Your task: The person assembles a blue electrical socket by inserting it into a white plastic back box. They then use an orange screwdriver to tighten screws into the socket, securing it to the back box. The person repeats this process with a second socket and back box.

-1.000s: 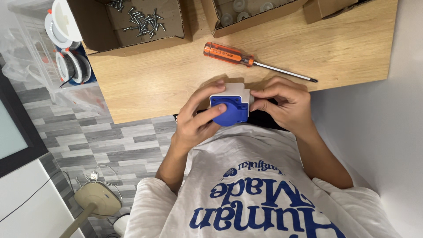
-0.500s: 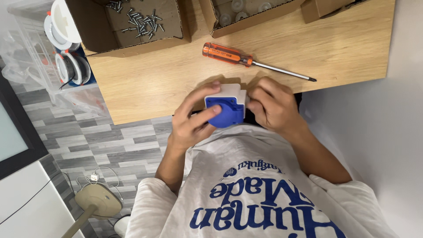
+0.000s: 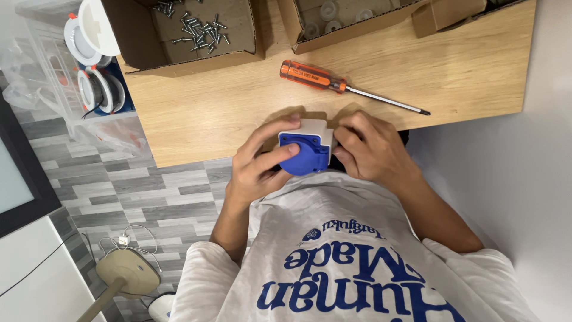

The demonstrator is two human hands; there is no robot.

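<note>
Both hands were clamped on the blue-and-white socket [image 3: 308, 150] at the near edge of the wooden table [image 3: 465, 71], close against the person's chest. The left hand [image 3: 259, 170] curled around it with the thumb pressed across the blue front, and the right hand [image 3: 372, 152] gripped the white side with bent fingers. Beyond them on the table lay an orange-handled screwdriver [image 3: 348, 88], near a cardboard box of screws [image 3: 196, 33].

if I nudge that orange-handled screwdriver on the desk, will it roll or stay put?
The screwdriver would probably roll: its handle looks rounded and its steel shaft is thin. It lies on flat, bare wooden desk with nothing against it. It looks stiff and fairly light.
</note>
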